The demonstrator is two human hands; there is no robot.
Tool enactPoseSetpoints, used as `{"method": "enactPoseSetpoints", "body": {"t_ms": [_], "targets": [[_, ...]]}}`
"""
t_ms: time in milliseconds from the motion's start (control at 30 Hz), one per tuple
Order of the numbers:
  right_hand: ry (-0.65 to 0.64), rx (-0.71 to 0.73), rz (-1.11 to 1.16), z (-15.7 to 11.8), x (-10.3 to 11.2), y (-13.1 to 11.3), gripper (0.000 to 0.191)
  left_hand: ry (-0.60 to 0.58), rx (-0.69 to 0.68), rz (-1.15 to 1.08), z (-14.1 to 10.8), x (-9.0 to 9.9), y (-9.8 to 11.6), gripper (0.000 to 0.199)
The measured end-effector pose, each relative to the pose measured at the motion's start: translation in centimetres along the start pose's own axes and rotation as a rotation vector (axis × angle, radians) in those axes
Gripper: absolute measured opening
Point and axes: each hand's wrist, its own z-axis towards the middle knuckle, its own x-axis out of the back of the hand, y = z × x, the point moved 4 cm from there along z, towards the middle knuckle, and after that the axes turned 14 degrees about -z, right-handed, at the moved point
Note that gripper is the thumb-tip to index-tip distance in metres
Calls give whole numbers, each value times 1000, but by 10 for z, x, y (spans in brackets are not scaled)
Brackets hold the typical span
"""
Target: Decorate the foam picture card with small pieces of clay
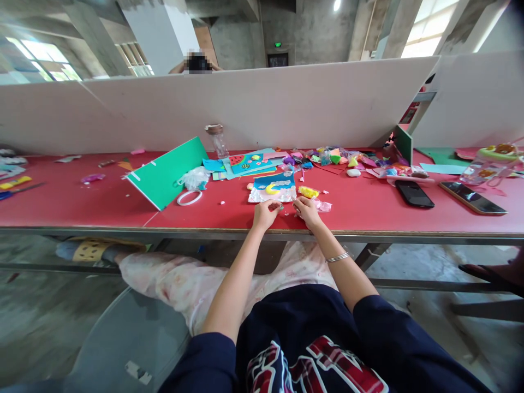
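Note:
My left hand (266, 214) is at the front of the red table, fingers curled in a pinch around something small and dark that I cannot make out. A short gap to its right, my right hand (307, 212) has its fingers pressed together; whatever they hold, if anything, is too small to tell. Just beyond both hands lies a blue card (282, 180) with a yellow clay crescent (271, 189) and white clay along its lower part. A yellow packet (308, 191) and a crumpled pink wrapper (323, 205) lie beside my right hand.
A green board (170, 177) leans at the left, near a white ring (189, 197) and a clear bottle (218, 143). Behind is a watermelon card (249, 162). Colourful clay packets (335, 158), two phones (414, 194) and a pitcher (487, 164) stretch right. A white partition (245, 103) stands behind.

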Motion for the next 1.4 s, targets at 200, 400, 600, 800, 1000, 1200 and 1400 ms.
{"method": "enactPoseSetpoints", "body": {"t_ms": [200, 400, 600, 800, 1000, 1200, 1400], "targets": [[15, 10, 47, 0, 2, 0, 35, -173, -100, 78, 0, -9, 2, 7], [-2, 12, 47, -1, 2, 0, 34, -247, -100, 138, -2, -13, -5, 8], [-12, 13, 27, -1, 1, -1, 34, -275, -87, 150, -3, -14, -8, 11], [-10, 10, 37, 1, 1, 2, 34, -235, -59, 70, -2, -10, -2, 14], [-1, -3, 40, 2, 0, 4, 35, -254, -32, 33, -14, -2, 11, 33], [2, 7, 17, 0, 2, 0, 33, -267, -65, 90, -17, -3, 12, 24], [1, -5, 8, 0, 3, 2, 32, -268, -64, 165, -19, -5, 13, 21]]}}
